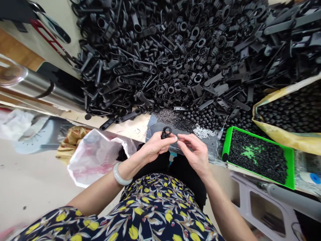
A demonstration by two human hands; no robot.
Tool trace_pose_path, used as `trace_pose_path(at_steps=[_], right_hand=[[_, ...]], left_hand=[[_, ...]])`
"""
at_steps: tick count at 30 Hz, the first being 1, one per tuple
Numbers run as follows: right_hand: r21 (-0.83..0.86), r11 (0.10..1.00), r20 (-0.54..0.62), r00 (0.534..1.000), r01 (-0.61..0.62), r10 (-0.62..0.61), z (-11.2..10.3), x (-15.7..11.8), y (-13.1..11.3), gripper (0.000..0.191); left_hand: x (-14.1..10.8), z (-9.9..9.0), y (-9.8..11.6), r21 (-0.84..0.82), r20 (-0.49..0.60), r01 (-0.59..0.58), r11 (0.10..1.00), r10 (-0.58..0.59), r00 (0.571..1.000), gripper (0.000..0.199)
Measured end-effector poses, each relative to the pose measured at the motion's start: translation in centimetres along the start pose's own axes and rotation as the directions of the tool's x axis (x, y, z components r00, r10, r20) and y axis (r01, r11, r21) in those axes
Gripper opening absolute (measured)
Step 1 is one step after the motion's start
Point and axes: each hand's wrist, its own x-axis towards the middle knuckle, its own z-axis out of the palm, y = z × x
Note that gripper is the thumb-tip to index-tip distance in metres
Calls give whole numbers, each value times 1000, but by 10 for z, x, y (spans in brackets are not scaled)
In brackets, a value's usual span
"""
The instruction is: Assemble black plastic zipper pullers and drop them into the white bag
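In the head view, the left hand (158, 144), with a pale bracelet (121, 174) on its wrist, holds a black plastic ring (165, 134) at the near edge of the table, in front of the person's body. The thumb and forefinger of the right hand (197, 152) are narrowed together at the tip of the left thumb; whether they grip something small I cannot tell. Just beyond the hands lie heaps of small black balls (204, 117) and, beyond the right hand, a scatter of white pins (203, 132). A large pile of black plastic parts (140, 60) covers the table farther back. On the right stands a green tray (227, 144) of small black pieces with some bright green ones among them, and next to it a yellow-edged bag (283, 134) full of black balls. On the left are a metal flask (37, 85) on the table and a white plastic bag (92, 160) below its edge.
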Motion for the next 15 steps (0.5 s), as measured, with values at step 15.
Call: trace_pose_path(at_steps=[15], right_hand=[[-419, 882, -75, 960, 216, -271, 3, 0, 4, 18]], left_hand=[[4, 18, -15, -157, -65, -16, 988, 5, 998, 45]])
